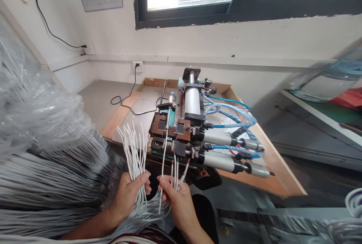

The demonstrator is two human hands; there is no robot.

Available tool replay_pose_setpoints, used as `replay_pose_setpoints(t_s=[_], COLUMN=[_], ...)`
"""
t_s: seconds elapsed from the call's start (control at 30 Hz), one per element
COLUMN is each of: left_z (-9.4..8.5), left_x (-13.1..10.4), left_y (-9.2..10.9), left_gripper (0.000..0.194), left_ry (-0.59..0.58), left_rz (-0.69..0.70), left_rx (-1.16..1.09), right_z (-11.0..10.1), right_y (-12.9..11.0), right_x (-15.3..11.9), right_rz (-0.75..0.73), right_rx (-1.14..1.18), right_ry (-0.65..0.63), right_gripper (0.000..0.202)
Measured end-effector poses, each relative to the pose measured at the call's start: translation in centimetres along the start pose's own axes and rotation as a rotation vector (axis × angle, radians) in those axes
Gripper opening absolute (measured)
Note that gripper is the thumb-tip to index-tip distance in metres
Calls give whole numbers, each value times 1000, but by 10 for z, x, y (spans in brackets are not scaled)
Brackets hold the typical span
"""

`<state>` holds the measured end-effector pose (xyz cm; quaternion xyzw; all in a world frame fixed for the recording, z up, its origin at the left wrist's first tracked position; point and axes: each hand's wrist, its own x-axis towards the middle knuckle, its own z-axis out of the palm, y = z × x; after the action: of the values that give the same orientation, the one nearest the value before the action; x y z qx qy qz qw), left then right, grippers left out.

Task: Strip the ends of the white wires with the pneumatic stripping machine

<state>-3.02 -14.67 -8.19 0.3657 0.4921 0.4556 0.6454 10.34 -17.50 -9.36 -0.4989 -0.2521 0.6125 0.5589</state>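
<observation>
My left hand (132,190) is closed around a thick bunch of white cables (134,149), their ends fanning upward. In my right hand (174,195), thumb and fingers pinch a single white cable (164,157) that runs up into the pneumatic wire stripping machine (181,123), between its brown jaw blocks. Several other cables (177,170) stick up from the same hand, and some show reddish tips. Both hands are in front of the machine, below its near edge. The lower lengths of the cables hang down toward my lap.
Large bundles of grey cable (51,176) lie at left under clear plastic (36,89). The machine stands on a wooden-edged table (271,168) scattered with white scraps. Blue air hoses (234,125) loop at its right. A shelf (319,112) with a plastic bottle is at far right.
</observation>
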Motion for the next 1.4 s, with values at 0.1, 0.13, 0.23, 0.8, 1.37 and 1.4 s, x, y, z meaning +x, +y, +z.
replay_pose_setpoints(t_s=[0.1,0.13,0.23,0.8,1.37,1.4], left_z=[1,1,2,4,12,11], left_x=[0,0,0,-4,-2,-2], left_y=[0,0,0,7,5,6], left_gripper=[20,20,19,25,21,20], left_ry=[-27,-34,-54,-12,-84,-77], left_rz=[11,11,15,-26,-5,24], left_rx=[0,5,22,-16,55,52], right_z=[-2,-3,-2,-23,15,18], right_y=[4,3,1,41,-36,-36], right_x=[0,0,3,21,17,16], right_rz=[-7,-7,2,-158,-297,-264], right_rx=[-36,-37,-16,-413,-218,-157], right_ry=[-14,-16,-6,18,-179,-157], right_gripper=[31,31,29,34,26,25])
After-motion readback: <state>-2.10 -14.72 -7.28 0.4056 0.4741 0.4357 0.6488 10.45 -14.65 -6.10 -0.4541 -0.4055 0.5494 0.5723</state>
